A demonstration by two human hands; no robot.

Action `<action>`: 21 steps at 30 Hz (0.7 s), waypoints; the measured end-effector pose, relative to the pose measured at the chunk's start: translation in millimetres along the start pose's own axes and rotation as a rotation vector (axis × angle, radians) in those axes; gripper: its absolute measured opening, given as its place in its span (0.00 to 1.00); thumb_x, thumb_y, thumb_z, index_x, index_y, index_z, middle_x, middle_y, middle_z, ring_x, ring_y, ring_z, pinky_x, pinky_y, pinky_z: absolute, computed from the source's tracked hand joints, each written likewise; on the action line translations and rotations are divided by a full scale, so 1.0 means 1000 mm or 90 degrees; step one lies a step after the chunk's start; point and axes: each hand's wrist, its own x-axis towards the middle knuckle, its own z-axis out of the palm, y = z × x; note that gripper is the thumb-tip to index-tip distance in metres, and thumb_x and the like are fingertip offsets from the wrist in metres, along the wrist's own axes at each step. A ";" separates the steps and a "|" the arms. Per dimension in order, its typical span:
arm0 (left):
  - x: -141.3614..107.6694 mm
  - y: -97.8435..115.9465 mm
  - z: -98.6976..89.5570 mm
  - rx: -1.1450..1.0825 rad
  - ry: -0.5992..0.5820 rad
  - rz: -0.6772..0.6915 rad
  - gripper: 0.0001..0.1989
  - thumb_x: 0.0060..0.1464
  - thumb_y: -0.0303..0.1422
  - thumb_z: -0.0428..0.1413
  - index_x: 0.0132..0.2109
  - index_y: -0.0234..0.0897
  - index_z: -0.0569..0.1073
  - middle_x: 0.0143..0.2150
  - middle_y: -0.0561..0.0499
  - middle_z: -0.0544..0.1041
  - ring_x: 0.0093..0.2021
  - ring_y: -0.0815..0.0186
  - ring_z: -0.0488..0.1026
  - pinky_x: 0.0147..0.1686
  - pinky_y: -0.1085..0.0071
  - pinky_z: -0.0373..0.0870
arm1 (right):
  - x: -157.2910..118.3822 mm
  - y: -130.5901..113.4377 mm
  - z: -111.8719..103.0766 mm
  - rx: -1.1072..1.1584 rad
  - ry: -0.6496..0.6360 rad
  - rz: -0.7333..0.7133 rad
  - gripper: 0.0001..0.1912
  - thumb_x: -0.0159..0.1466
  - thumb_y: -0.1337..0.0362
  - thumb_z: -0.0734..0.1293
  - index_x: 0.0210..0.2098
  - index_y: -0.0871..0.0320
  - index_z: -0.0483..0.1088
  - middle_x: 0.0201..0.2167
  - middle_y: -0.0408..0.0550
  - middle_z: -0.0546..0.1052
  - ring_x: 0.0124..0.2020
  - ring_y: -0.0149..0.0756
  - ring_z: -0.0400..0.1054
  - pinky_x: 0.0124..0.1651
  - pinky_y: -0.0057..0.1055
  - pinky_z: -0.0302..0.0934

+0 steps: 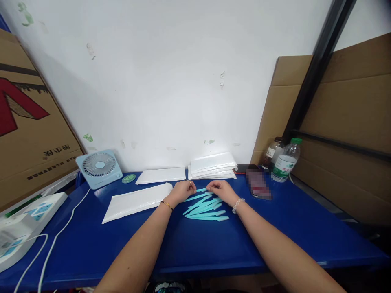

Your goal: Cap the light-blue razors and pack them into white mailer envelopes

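Observation:
Between my two hands, a teal eyebrow razor (pixel 200 190) is pinched by its ends. My left hand (pixel 183 191) has its fingers closed on the left end. On the other end, my right hand (pixel 222 191) grips with thumb and fingers together. Just below them, several more teal eyebrow razors (pixel 203 212) with pale covered tips lie in a loose fanned pile on the blue table (pixel 210 248). A white padded envelope (pixel 137 201) lies flat beside my left hand, its right end close to the wrist.
Behind are another padded envelope (pixel 161 175) and a stack of white envelopes (pixel 212 163) against the wall. At left stand a small blue fan (pixel 99 167), a round green disc (pixel 128 178) and a power strip (pixel 42 213) with cables. Rightward are a blurred-out packet (pixel 258 185) and a green-capped bottle (pixel 285 162).

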 end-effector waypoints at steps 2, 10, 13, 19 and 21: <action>0.002 -0.001 0.001 0.004 -0.001 0.002 0.08 0.53 0.36 0.53 0.37 0.39 0.73 0.34 0.53 0.77 0.35 0.67 0.73 0.34 0.74 0.64 | 0.003 0.006 -0.005 0.033 0.017 0.027 0.14 0.56 0.56 0.66 0.31 0.60 0.76 0.25 0.45 0.77 0.26 0.32 0.68 0.31 0.26 0.59; 0.000 -0.003 -0.001 0.064 0.080 -0.019 0.11 0.51 0.37 0.56 0.42 0.40 0.74 0.43 0.50 0.75 0.44 0.63 0.72 0.44 0.69 0.65 | 0.003 0.025 -0.032 -0.181 0.051 0.064 0.11 0.53 0.56 0.68 0.31 0.56 0.77 0.31 0.46 0.77 0.34 0.36 0.68 0.38 0.30 0.57; -0.005 0.002 -0.003 0.049 0.078 0.013 0.13 0.51 0.42 0.56 0.40 0.40 0.74 0.41 0.51 0.74 0.43 0.63 0.72 0.41 0.71 0.64 | -0.001 0.013 -0.026 -0.279 0.030 0.004 0.09 0.54 0.56 0.68 0.32 0.52 0.77 0.34 0.45 0.74 0.38 0.37 0.66 0.45 0.35 0.53; -0.007 0.007 -0.001 0.041 -0.029 0.045 0.07 0.51 0.38 0.56 0.32 0.41 0.76 0.32 0.54 0.76 0.33 0.67 0.72 0.34 0.73 0.62 | -0.002 -0.002 -0.013 -0.327 -0.040 -0.003 0.07 0.55 0.58 0.69 0.28 0.53 0.76 0.37 0.44 0.73 0.45 0.41 0.63 0.46 0.36 0.48; -0.005 0.004 -0.001 0.047 -0.022 0.032 0.07 0.51 0.36 0.55 0.31 0.40 0.75 0.31 0.54 0.77 0.32 0.67 0.72 0.33 0.73 0.62 | -0.001 -0.001 -0.015 -0.322 -0.054 -0.006 0.07 0.55 0.58 0.68 0.27 0.53 0.76 0.37 0.44 0.73 0.46 0.41 0.63 0.46 0.36 0.47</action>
